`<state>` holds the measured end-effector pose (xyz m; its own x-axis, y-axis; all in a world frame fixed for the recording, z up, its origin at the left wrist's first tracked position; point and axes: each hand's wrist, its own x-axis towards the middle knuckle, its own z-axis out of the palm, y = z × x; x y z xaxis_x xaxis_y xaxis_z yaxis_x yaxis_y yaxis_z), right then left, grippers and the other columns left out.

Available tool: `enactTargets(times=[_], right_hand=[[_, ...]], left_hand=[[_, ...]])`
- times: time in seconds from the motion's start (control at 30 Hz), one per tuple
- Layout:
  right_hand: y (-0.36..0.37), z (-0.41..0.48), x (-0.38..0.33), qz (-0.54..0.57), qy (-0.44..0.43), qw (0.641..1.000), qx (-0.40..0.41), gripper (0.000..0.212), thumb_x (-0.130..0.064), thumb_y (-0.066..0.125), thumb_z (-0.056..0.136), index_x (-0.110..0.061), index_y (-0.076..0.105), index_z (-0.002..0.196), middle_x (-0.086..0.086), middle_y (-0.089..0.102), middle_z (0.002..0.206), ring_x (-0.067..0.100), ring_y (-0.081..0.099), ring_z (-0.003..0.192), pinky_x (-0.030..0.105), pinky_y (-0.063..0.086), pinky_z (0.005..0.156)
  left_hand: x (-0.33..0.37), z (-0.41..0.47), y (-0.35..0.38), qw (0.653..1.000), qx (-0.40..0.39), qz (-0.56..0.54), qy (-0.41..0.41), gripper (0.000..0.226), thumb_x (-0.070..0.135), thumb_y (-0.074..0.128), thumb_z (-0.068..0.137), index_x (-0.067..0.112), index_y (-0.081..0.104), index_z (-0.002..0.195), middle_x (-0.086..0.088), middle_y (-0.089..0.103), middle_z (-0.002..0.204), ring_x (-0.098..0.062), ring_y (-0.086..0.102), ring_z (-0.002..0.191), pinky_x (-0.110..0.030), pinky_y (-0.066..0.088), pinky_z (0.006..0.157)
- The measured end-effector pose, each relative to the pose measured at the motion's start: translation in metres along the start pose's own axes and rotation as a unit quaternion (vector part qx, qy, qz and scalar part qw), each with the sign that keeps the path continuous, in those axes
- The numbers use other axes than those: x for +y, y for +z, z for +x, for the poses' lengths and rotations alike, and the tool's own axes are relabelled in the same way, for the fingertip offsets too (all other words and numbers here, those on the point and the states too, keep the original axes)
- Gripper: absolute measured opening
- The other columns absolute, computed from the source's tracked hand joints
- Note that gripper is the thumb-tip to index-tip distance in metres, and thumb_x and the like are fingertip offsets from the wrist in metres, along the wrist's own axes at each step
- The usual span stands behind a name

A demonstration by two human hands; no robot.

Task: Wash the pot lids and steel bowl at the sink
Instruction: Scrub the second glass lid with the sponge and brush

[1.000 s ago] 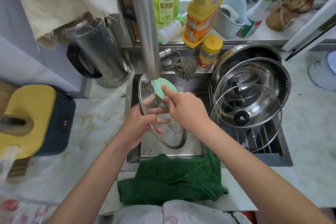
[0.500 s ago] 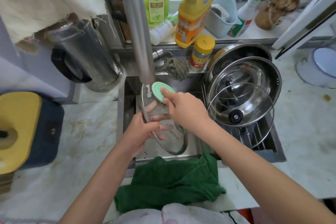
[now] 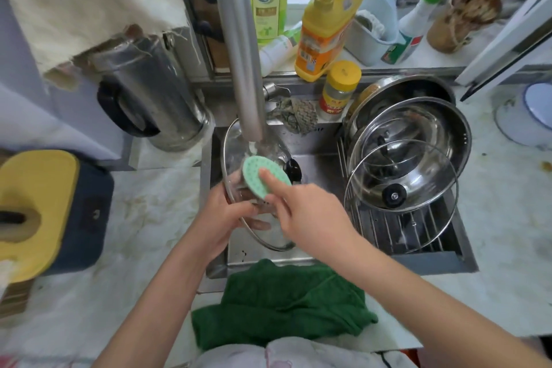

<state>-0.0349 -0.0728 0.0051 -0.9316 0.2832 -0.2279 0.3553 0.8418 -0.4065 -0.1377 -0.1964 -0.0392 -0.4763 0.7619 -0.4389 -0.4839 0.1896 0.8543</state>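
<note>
**Glass lid scrubbed under the tap**

The left hand [image 3: 222, 218] grips a glass lid [image 3: 231, 152] by its rim, thumb on the near face and fingers showing through the glass behind it. The lid stands tilted on edge over the sink [image 3: 316, 158], with its black knob facing away from the person. Its upper part sits right under the mouth of the tap [image 3: 239, 54], where a thin stream of water falls.

The right hand [image 3: 310, 215] holds a round green scrubber [image 3: 264, 178] flat against the near face of the lid, forefinger laid across the pad.

In the right half of the sink, a second lid [image 3: 400, 176] leans knob-down on a wire rack [image 3: 403, 230], resting against the steel bowl [image 3: 433, 134] behind it. A green towel [image 3: 280, 305] hangs over the sink's front edge onto the desk [image 3: 149, 218]. A steel kettle [image 3: 152, 92] stands to the left of the tap, and a yellow pump bottle [image 3: 328, 24] stands on the sill.
</note>
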Motion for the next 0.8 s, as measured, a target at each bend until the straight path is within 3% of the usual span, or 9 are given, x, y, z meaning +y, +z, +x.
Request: enactTargets(times=[0.13, 0.27, 0.43, 0.57, 0.7, 0.8], right_hand=[[-0.007, 0.058, 0.013, 0.074, 0.104, 0.992, 0.014, 0.043, -0.032, 0.039, 0.1, -0.035, 0.042, 0.143, 0.011, 0.066, 0.115, 0.034, 0.06, 0.105, 0.039, 0.047, 0.078], [0.004, 0.009, -0.015, 0.076, 0.018, 0.997, 0.012, 0.044, -0.033, 0.039, 0.101, -0.04, 0.036, 0.145, 0.008, 0.068, 0.101, 0.031, 0.061, 0.091, 0.037, 0.043, 0.068], [-0.002, 0.072, -0.004, 0.075, 0.112, 0.99, 0.041, 0.032, -0.03, 0.037, 0.101, -0.026, 0.056, 0.127, 0.012, 0.067, 0.103, 0.035, 0.061, 0.099, 0.035, 0.038, 0.067], [0.008, 0.015, -0.024, 0.061, -0.01, 0.998, 0.019, 0.043, -0.033, 0.038, 0.101, -0.037, 0.037, 0.144, 0.008, 0.068, 0.095, 0.028, 0.059, 0.08, 0.032, 0.036, 0.061], [0.006, 0.067, -0.01, 0.049, 0.072, 0.995, 0.045, 0.037, -0.031, 0.038, 0.1, -0.03, 0.05, 0.136, 0.012, 0.066, 0.108, 0.035, 0.059, 0.102, 0.035, 0.035, 0.067], [0.009, 0.052, -0.022, 0.047, 0.044, 0.997, 0.05, 0.04, -0.035, 0.039, 0.1, -0.034, 0.044, 0.14, 0.011, 0.067, 0.105, 0.034, 0.061, 0.098, 0.036, 0.041, 0.069]], left_hand=[[-0.001, 0.001, -0.001, 1.0, 0.0, -0.013, -0.004, 0.08, -0.011, 0.051, 0.069, 0.024, 0.041, 0.141, -0.013, 0.071, 0.11, -0.035, 0.07, 0.094, -0.033, 0.06, 0.06], [0.003, -0.007, -0.009, 0.999, 0.02, -0.015, 0.022, 0.069, -0.022, 0.048, 0.075, 0.014, 0.05, 0.133, -0.007, 0.073, 0.097, -0.022, 0.072, 0.082, -0.033, 0.059, 0.058], [0.005, -0.009, -0.012, 1.0, 0.026, 0.0, 0.006, 0.087, -0.006, 0.053, 0.065, 0.025, 0.037, 0.146, -0.014, 0.07, 0.113, -0.035, 0.069, 0.097, -0.038, 0.061, 0.067], [0.006, -0.014, -0.017, 0.999, 0.047, -0.001, 0.026, 0.063, -0.006, 0.055, 0.063, 0.019, 0.058, 0.121, -0.007, 0.074, 0.096, -0.028, 0.071, 0.085, -0.039, 0.061, 0.066], [0.001, -0.015, -0.014, 0.999, 0.036, -0.011, 0.01, 0.079, -0.007, 0.052, 0.065, 0.027, 0.045, 0.137, -0.01, 0.072, 0.108, -0.034, 0.07, 0.093, -0.044, 0.061, 0.07], [0.004, -0.019, -0.011, 0.999, 0.037, -0.016, 0.017, 0.06, -0.007, 0.054, 0.064, 0.016, 0.058, 0.118, -0.007, 0.074, 0.092, -0.025, 0.073, 0.079, -0.04, 0.06, 0.06]])
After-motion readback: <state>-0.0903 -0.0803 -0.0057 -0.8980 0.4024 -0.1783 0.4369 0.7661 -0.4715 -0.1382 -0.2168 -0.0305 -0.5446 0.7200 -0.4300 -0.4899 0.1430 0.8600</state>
